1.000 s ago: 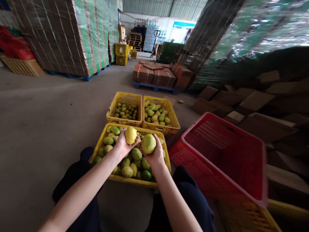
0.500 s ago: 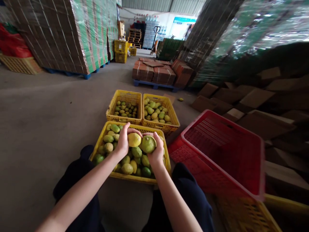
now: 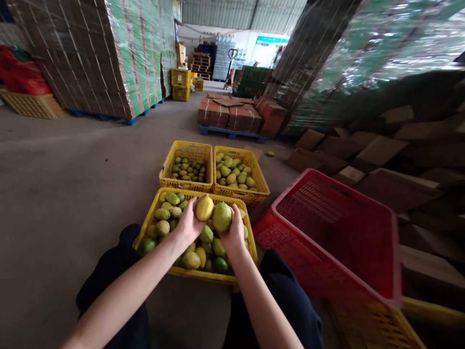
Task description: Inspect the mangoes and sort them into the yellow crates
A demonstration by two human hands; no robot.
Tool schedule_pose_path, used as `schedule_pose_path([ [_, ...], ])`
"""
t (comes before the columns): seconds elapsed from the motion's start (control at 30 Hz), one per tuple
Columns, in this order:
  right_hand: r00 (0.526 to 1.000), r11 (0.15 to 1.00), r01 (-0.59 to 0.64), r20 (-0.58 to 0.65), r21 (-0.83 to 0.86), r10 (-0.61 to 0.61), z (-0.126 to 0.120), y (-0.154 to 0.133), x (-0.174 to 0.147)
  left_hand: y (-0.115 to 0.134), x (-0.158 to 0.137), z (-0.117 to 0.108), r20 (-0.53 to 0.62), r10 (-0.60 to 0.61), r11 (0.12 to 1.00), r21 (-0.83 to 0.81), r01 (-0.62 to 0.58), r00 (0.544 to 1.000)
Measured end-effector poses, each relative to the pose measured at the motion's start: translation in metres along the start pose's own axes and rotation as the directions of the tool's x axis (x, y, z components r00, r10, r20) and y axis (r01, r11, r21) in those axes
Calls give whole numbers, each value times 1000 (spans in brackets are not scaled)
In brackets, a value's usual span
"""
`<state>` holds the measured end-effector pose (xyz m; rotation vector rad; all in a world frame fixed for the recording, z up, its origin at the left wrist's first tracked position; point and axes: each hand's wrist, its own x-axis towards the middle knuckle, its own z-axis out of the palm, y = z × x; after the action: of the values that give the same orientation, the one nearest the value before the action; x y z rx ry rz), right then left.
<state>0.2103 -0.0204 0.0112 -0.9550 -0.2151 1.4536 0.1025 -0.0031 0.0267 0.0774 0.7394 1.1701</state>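
My left hand [image 3: 190,221] is closed around a yellow lemon [image 3: 204,208], which shows its long side. Close beside it, my right hand [image 3: 234,230] grips a larger green lemon [image 3: 222,216] with its fingers behind the fruit. Both hands are over the near yellow crate [image 3: 151,211], which holds many green and yellow lemons [image 3: 191,260]. Two more yellow crates stand against its far side. The far left crate [image 3: 167,164] has small greenish fruit low inside, and the far right crate [image 3: 262,175] is fuller, with larger yellow-green ones.
A red crate [image 3: 290,237] stands at the right on a yellow crate [image 3: 374,322]. Flattened cardboard [image 3: 395,184] is heaped beyond it. A blue pallet [image 3: 232,133] carries bundled cartons ahead. One loose lemon [image 3: 270,153] lies on the floor. Wrapped stacks [image 3: 90,58] rise at the left.
Both lemons have been turned in my hands: the yellow one now shows its side and the green one its paler face. The view has tilted slightly upward.
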Motion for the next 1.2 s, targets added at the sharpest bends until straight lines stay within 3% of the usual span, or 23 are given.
schedule_pose_path([
  [0.1,996,997,-76,-45,31,77,2,-8,-2,2,-1,3,-45,-46,993,-108,41,998],
  [0.2,995,993,-94,-32,70,97,4,-12,-5,8,-5,3,7,-89,984,-151,89,996],
  [0.33,989,982,-140,68,127,133,4,-10,-7,11,-9,0,91,-88,984,-145,100,992],
  [0.63,978,960,-159,167,231,121,4,-10,-13,14,-10,-3,91,-82,987,-130,93,992],
  [0.77,980,958,-164,154,236,130,3,-13,-10,12,-7,-4,63,-55,992,-108,62,997],
  [0.83,986,956,-137,131,259,106,0,-22,-7,10,-4,-2,10,25,999,-46,-24,1000],
  [0.9,993,946,-83,110,314,50,-3,-37,-4,4,-2,-3,-9,107,979,178,-103,994],
  [0.97,996,922,-17,89,387,-19,-7,-55,-3,-5,-5,-9,71,83,866,488,-107,994],
  [1.03,994,900,44,75,433,-84,-13,-70,-4,-20,-12,-22,167,-101,700,712,-49,981],
  [1.13,985,905,87,101,416,-142,-21,-81,-8,-44,-24,-45,154,-486,428,900,80,860],
  [1.2,980,924,82,141,373,-144,-26,-81,-9,-52,-26,-53,67,-619,296,943,153,782],
])
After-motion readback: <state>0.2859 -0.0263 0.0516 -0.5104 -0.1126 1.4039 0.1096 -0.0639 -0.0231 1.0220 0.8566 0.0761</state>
